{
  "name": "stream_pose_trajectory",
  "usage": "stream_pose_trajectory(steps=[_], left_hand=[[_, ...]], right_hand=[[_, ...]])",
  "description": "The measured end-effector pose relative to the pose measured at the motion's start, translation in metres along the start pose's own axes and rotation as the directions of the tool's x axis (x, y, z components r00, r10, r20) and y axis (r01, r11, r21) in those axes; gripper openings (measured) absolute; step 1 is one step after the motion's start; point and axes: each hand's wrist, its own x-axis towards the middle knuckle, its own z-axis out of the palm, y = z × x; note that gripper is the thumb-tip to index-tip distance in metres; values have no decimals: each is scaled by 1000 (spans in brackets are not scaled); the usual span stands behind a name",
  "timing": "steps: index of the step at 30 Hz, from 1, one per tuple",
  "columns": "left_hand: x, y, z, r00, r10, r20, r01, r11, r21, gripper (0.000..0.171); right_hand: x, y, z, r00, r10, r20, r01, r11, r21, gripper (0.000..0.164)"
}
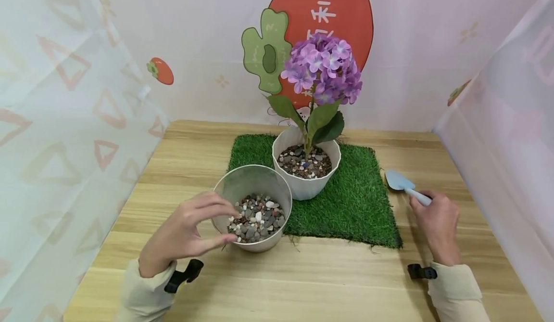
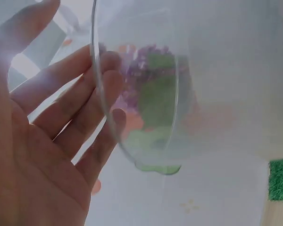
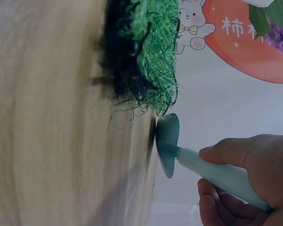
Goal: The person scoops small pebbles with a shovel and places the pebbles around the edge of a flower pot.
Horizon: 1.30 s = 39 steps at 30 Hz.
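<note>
My left hand [image 1: 190, 225] is at the near left rim of a translucent bucket [image 1: 251, 180], its thumb and fingers spread well apart. In the left wrist view the fingertips [image 2: 114, 84] overlap the bucket's rim, while the thumb stands off to the side. Grey, brown and white pebbles [image 1: 255, 221] lie in the bottom of the bucket. On the right, my right hand [image 1: 438, 225] grips the handle of a small light-blue trowel [image 1: 399, 181]. The right wrist view has the trowel's blade [image 3: 167, 141] low beside the wooden tabletop, close to the turf's edge.
A white pot [image 1: 309, 187] with a purple hydrangea [image 1: 322, 69] in pebbly soil stands on a green turf mat [image 1: 346, 216]. Beneath is a wooden table [image 1: 303, 283]. Printed cloth [image 1: 402, 71] hangs behind and at both sides.
</note>
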Motion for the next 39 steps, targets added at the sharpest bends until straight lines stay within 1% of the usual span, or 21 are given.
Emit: stream_pose_trajectory(steps=[2,4,5,7,10,12,14,17,21,23,26,28,30,32,34,37,39], left_hand=[[0,-7,-6,999,-27,-39,25,999,-31,36],[-1,-15,-12,994,-72,-80,68,996,-50,33],[-2,-18,-14,990,-106,-97,101,993,-55,32],[-3,-25,-18,975,-183,-124,175,982,-70,33],[-3,-33,-23,942,-311,-127,302,950,-84,39],[-2,-39,-25,914,-391,-104,384,920,-84,42],[-2,-45,-25,888,-454,-70,449,890,-77,41],[-2,-55,-23,853,-522,-14,518,850,-95,38],[0,-64,-18,819,-571,52,572,810,-129,34],[1,-67,-15,800,-594,82,599,790,-127,33],[3,-71,-12,779,-617,114,627,768,-126,31],[6,-72,-11,769,-627,124,639,755,-146,31],[10,-72,-10,764,-631,134,645,743,-178,32],[13,-73,-9,758,-633,159,652,726,-220,32],[14,-76,-6,756,-627,188,654,713,-253,32],[12,-82,0,757,-612,228,653,698,-293,32],[9,-86,6,766,-597,239,642,689,-336,33]], right_hand=[[0,0,1,1000,1,-4,0,1000,8,26],[1,1,1,1000,-4,-7,4,1000,14,26],[1,1,2,1000,-5,-6,5,1000,17,26],[2,1,2,1000,-8,-10,8,1000,25,26],[2,0,2,1000,-10,-20,11,999,37,26],[2,-1,1,999,-7,-36,9,999,53,25],[3,-3,-1,998,-11,-55,14,998,63,25],[3,-6,-4,996,-36,-87,41,997,64,24],[5,-9,-7,987,-96,-130,103,993,50,24],[8,-11,-10,982,-119,-149,127,991,48,24],[12,-15,-13,973,-143,-183,154,987,42,24],[15,-18,-16,971,-149,-188,160,986,40,24],[17,-23,-18,971,-149,-187,161,986,48,25],[20,-28,-20,972,-148,-182,163,984,68,26],[21,-33,-22,969,-153,-192,170,982,78,27],[24,-41,-27,961,-163,-224,188,978,94,25],[25,-45,-30,953,-174,-246,203,975,94,24]])
